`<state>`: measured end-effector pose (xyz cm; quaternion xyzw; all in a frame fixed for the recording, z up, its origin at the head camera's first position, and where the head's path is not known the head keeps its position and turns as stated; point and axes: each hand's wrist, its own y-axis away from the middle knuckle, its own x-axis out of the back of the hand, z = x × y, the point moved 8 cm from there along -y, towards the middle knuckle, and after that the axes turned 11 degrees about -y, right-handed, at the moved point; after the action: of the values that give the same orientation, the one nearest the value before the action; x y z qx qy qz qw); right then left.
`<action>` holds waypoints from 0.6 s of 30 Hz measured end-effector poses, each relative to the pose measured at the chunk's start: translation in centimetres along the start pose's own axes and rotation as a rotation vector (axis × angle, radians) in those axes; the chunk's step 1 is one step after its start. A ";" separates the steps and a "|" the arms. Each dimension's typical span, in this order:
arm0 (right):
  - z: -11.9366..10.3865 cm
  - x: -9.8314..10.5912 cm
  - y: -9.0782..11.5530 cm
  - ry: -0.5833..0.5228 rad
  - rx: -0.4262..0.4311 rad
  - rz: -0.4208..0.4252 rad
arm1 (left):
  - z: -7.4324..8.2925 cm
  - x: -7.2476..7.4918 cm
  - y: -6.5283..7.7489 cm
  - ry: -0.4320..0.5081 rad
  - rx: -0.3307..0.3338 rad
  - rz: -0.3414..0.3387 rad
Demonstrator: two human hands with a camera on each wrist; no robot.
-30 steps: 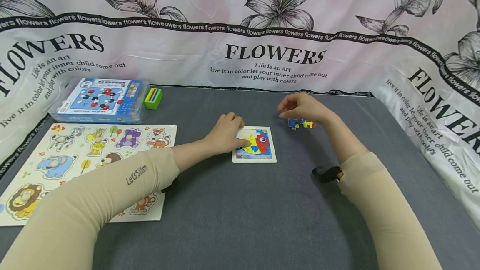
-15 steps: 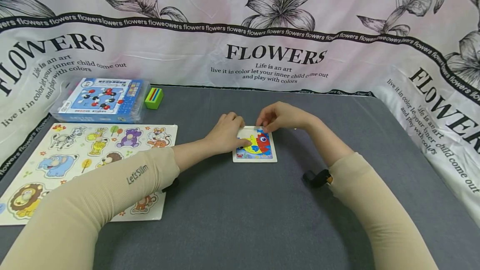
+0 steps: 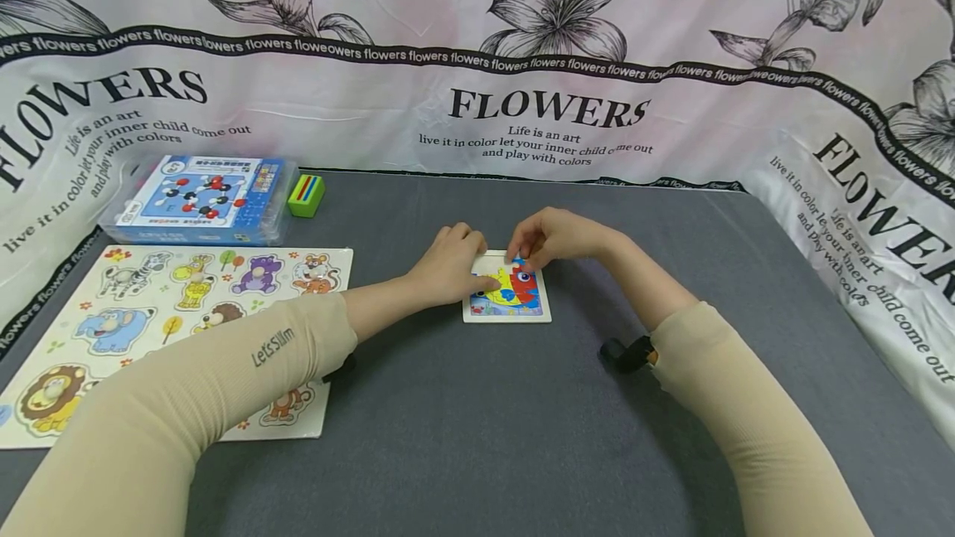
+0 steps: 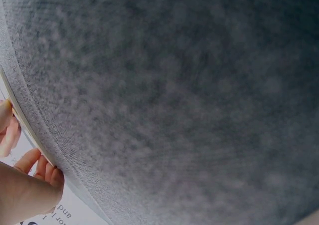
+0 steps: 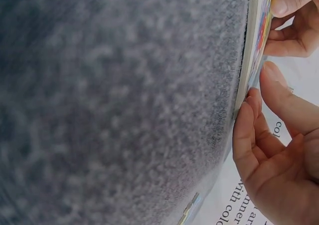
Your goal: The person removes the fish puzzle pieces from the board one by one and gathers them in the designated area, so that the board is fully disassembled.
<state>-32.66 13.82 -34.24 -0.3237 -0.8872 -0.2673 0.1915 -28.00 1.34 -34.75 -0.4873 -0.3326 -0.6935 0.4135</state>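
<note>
A small jigsaw puzzle board [image 3: 507, 321] with a white rim and a red-and-yellow fish picture lies mid-table. My left hand [image 3: 443, 265] grips its left side, thumb over the picture and fingers curled at the edge; the left wrist view shows this hand [image 4: 32, 190] at the board's corner. At the upper right corner, my right hand [image 3: 563, 237] pinches a small blue puzzle piece [image 3: 518, 260] between thumb and fingers, mostly hidden by them. In the right wrist view, the right hand [image 5: 284, 160] is at the board's edge, thumb over the picture.
A loose puzzle piece [image 5: 189, 207] lies on the grey cloth. To the left are a large animal puzzle board [image 3: 164, 346], a boxed molecule model set [image 3: 201, 193] and a green block with coloured stripes [image 3: 306, 195]. A flower-printed curtain [image 3: 552, 123] hangs behind.
My right hand has moved left from the loose pieces to the board's upper right corner, bringing a blue piece, then dipped slightly inward. The left hand has stayed in place.
</note>
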 end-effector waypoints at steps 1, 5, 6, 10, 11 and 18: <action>0.0 0.0 0.0 0.002 -0.004 -0.003 | 0.0 0.0 0.0 0.000 -0.001 0.001; 0.0 -0.3 0.0 0.025 -0.009 -0.009 | 0.0 0.0 0.1 -0.002 -0.003 -0.002; 0.0 -0.3 0.0 0.032 -0.013 -0.008 | 0.0 0.0 0.1 -0.003 -0.005 -0.003; 0.0 -0.5 0.1 0.053 -0.022 0.001 | 0.2 0.0 0.1 -0.016 -0.021 -0.009; -0.1 -0.6 0.1 0.060 -0.020 0.002 | 0.2 -0.1 0.1 -0.022 -0.025 -0.011; -0.2 -1.0 0.2 0.089 -0.016 0.005 | 0.9 -0.3 -0.3 -0.062 -0.042 -0.036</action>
<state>-31.76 13.33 -34.55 -0.3151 -0.8749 -0.2881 0.2287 -27.81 2.35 -34.80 -0.5110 -0.3397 -0.6922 0.3800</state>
